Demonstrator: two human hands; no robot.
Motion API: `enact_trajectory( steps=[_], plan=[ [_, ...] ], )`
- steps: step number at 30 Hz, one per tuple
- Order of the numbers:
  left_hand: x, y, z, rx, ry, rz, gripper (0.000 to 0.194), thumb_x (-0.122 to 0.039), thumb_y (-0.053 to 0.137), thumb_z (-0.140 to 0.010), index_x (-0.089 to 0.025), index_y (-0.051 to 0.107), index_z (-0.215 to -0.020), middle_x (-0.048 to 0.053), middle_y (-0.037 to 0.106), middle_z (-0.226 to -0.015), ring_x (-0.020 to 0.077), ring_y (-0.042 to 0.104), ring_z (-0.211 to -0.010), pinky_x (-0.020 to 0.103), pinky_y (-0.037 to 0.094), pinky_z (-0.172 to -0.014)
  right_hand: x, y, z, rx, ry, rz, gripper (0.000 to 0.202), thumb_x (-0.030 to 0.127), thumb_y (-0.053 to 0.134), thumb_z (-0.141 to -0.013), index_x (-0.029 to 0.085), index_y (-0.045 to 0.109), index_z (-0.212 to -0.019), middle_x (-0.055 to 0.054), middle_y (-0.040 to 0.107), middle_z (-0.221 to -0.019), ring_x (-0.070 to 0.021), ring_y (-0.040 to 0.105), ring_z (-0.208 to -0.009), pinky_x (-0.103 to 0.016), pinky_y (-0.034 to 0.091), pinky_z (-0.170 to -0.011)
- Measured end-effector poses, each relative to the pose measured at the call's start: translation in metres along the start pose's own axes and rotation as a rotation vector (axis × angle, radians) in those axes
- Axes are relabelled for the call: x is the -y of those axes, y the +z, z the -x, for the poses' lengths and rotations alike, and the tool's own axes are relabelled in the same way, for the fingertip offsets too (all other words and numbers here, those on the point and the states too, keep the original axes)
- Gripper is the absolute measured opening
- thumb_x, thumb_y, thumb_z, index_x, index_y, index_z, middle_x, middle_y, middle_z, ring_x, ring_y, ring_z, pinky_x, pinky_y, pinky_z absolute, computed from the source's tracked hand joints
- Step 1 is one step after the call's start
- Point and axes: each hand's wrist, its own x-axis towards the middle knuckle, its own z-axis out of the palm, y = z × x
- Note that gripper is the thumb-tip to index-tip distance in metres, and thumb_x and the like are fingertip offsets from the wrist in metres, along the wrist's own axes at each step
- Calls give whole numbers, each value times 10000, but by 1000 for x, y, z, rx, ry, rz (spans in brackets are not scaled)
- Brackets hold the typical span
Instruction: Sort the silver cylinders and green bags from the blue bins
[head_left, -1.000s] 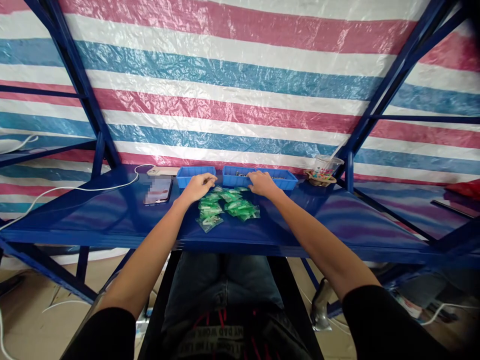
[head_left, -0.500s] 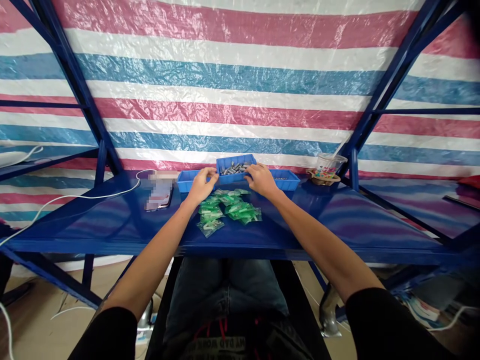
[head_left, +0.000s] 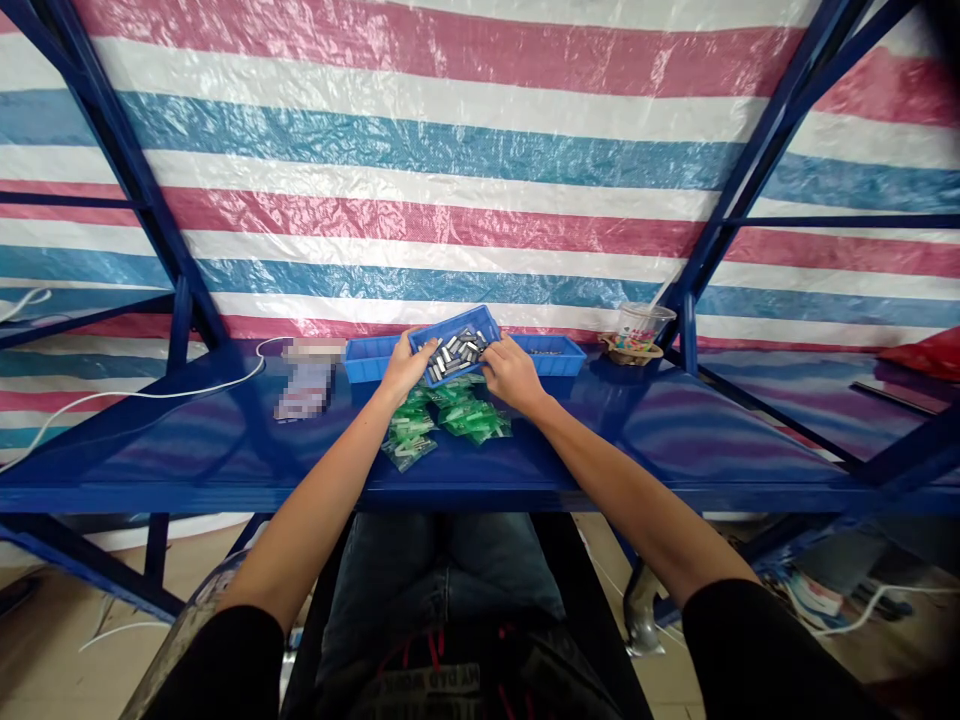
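Note:
Between my hands a small blue plastic bin [head_left: 450, 328] is tilted toward me, with several short metal pieces [head_left: 457, 352] inside. My left hand [head_left: 407, 368] grips its left end, thumb over the rim. My right hand [head_left: 511, 370] is closed at the right end, its fingertips by the metal pieces; whether they pinch one is hidden. Just below the bin lies a pile of clear packets with green contents [head_left: 474, 415] on the blue table [head_left: 592, 450]. Another blue bin [head_left: 367, 360] stands behind my left hand, and a third bin [head_left: 559, 358] with small parts is to the right.
A blurred-out phone-like object [head_left: 306, 388] lies at the left near a white cable [head_left: 165, 394]. At the right, a clear cup [head_left: 641, 325] with a straw stands on a brown holder. Blue frame posts [head_left: 161, 220] rise at both sides before a striped sheet [head_left: 465, 145].
The middle bin has been lifted and tilted toward me, its right end now higher. My left hand has closed on its left end. The view has shifted slightly.

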Motion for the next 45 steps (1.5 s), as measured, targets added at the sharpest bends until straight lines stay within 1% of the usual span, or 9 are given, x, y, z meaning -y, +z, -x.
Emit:
enact_trajectory(
  steps=[6,11,14,18,21,26,32,37,45],
  plan=[
    [2,-7,5,82,124,17,348,-265,572,-784,-211,544,-1127,18,646,-970,184,609,-911,311,485,-849,9,8,7,49,30,-56,189,164,460,-848,167,628,-936,-121,578,-983,-273,476,-1007,-416,369,-979],
    [-1,-9,5,62,179,1,342,-192,608,-701,-222,617,-1041,13,629,-1037,204,566,-985,318,451,-902,16,12,7,56,98,-170,151,209,570,-794,173,626,-930,-125,521,-1066,-279,466,-1034,-403,416,-921],
    [0,-11,4,49,170,14,363,-129,554,-659,-220,628,-1002,3,626,-1027,200,567,-955,311,467,-867,14,11,7,3,198,-259,346,283,556,-821,164,536,-1145,-140,463,-1178,-274,437,-1138,-409,382,-983],
    [4,-11,4,59,126,37,409,-91,465,-603,-213,610,-966,-10,613,-829,178,581,-758,290,504,-698,6,16,8,1,366,-395,763,386,572,-812,97,183,-1402,-200,449,-1268,-275,494,-1138,-411,442,-912],
    [4,-9,7,79,125,49,428,-83,436,-581,-218,589,-958,-18,595,-766,167,575,-693,273,501,-639,1,20,10,105,409,-508,729,477,593,-786,121,294,-1348,-141,603,-1140,-250,609,-973,-368,502,-798],
    [2,-8,12,88,199,51,401,-59,437,-598,-208,579,-942,3,625,-999,189,590,-938,284,489,-814,2,19,12,158,436,-588,565,488,521,-834,157,406,-1277,-107,645,-1144,-252,630,-995,-361,486,-842],
    [3,-14,10,128,253,21,402,-58,485,-671,-206,601,-1025,16,594,-1192,211,514,-1166,327,380,-1018,7,13,12,151,462,-596,617,451,385,-915,167,220,-1437,-125,629,-1197,-290,596,-1103,-388,445,-907],
    [4,-19,8,175,241,1,461,-91,535,-728,-230,583,-1165,37,508,-1356,240,419,-1295,402,303,-1087,8,8,12,175,466,-605,631,422,304,-944,173,90,-1483,-104,683,-1068,-283,654,-987,-383,460,-870],
    [0,-22,8,160,222,55,366,-50,514,-682,-218,644,-980,26,430,-1439,245,296,-1382,415,284,-1105,12,5,12,163,370,-650,716,389,306,-943,114,-84,-1477,-134,630,-1151,-231,647,-993,-367,449,-907]
  ],
)
